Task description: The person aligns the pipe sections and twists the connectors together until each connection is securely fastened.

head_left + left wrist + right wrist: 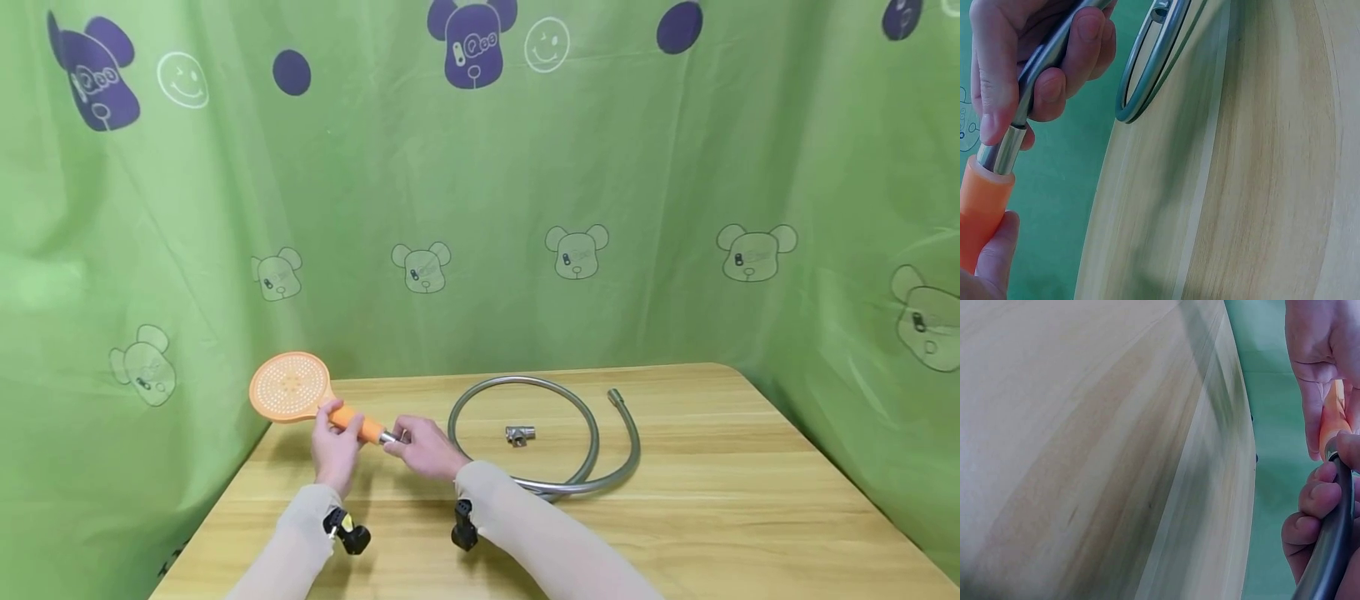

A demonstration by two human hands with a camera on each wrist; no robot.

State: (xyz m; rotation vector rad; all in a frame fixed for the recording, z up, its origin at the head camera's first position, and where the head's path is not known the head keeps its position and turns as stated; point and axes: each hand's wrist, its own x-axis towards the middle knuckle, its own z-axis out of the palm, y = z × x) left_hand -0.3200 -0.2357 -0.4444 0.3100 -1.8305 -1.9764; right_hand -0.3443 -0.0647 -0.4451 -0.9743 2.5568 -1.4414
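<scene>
My left hand (335,450) holds an orange shower head (291,386) by its handle, with the round, white-dotted spray face up at the left. My right hand (426,448) grips one end of a grey metal shower hose (597,433). In the left wrist view, the hose's shiny end connector (1007,151) meets the rim of the orange handle (985,197), and the right fingers curl around the hose just above it. The right wrist view shows the dark hose (1330,550) running through the right hand toward the handle. Both hands are above the table's left part.
The rest of the hose lies looped on the wooden table (720,517), its free end (616,397) at the back right. Inside the loop sits a small metal tee fitting (519,435). A green patterned curtain (480,183) surrounds the table's back and sides.
</scene>
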